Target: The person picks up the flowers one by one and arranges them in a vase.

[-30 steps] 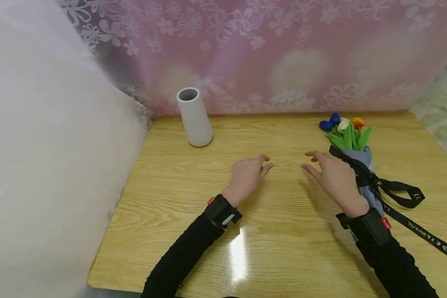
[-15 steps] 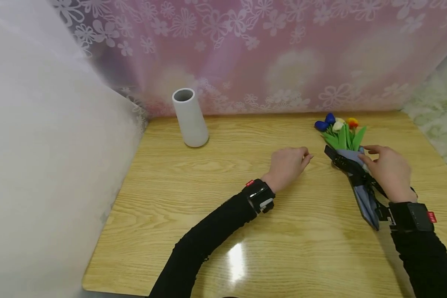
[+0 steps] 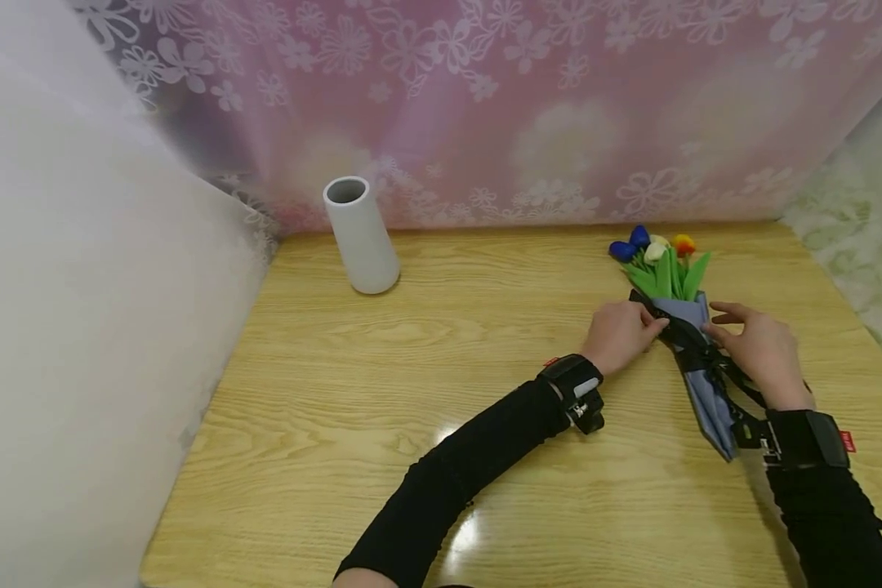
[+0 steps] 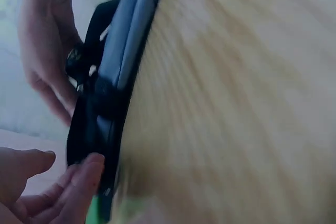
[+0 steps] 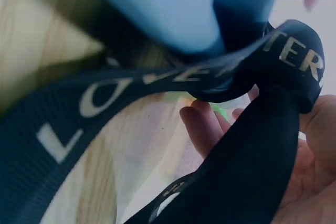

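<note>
A bouquet of tulips, blue, white and orange with green leaves [image 3: 665, 273], lies on the table in a blue-grey wrap [image 3: 706, 400]. Around the wrap runs a black lettered ribbon [image 3: 679, 333]. At the wrap's left edge is my left hand [image 3: 617, 336]; in the left wrist view its thumb stands apart from its fingers [image 4: 81, 184], whose tips are right at the dark ribbon. On the opposite side my right hand [image 3: 760, 347] has its fingertips at the wrap's right edge. In the right wrist view, loops of ribbon [image 5: 241, 161] pass in front of that hand and partly hide it.
A white vase [image 3: 363, 245] stands upright at the back left of the wooden table [image 3: 323, 408]. Behind the table hangs a pink flowered curtain [image 3: 448, 122]. White cloth [image 3: 66, 327] borders the left side.
My left hand has moved right across the table to the bouquet. My right hand has gone round to its right side. The vase and bouquet shift slightly left in view with the head camera.
</note>
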The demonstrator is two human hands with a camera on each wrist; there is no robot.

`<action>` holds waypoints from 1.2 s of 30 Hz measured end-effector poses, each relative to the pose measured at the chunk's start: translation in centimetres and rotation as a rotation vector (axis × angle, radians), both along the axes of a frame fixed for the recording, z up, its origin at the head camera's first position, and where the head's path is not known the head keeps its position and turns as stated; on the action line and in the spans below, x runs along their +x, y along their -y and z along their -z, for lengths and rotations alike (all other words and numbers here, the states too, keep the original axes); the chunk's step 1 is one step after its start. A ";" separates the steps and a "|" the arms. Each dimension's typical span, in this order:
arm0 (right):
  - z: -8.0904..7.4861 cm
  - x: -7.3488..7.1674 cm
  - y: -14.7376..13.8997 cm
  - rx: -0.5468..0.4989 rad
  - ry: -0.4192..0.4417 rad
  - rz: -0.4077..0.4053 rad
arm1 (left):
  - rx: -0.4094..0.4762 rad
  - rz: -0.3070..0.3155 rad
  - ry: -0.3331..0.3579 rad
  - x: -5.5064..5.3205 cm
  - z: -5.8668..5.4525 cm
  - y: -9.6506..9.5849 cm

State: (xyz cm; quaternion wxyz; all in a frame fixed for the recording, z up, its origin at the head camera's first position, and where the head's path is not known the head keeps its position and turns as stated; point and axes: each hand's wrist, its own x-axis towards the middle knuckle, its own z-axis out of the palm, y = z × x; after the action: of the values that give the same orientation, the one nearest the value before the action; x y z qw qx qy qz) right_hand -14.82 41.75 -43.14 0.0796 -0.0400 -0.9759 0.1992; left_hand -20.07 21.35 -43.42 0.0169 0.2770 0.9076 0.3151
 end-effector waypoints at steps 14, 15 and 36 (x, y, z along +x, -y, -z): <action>0.7 -0.3 1.1 -0.048 0.008 -0.017 | -0.016 -0.101 0.245 1.0 2.1 -2.8; 0.7 -0.4 1.1 -0.047 0.012 -0.021 | -0.026 -0.103 0.246 1.0 2.0 -2.7; 0.6 -0.4 2.8 -0.102 0.009 -0.069 | -0.199 -0.086 0.183 0.3 1.2 -1.1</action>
State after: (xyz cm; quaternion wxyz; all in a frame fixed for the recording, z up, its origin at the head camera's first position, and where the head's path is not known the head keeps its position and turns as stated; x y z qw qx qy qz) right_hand -15.19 38.92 -43.77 0.0661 -0.0112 -0.9656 0.2511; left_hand -19.82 22.43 -44.66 0.1136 0.2049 0.9401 0.2478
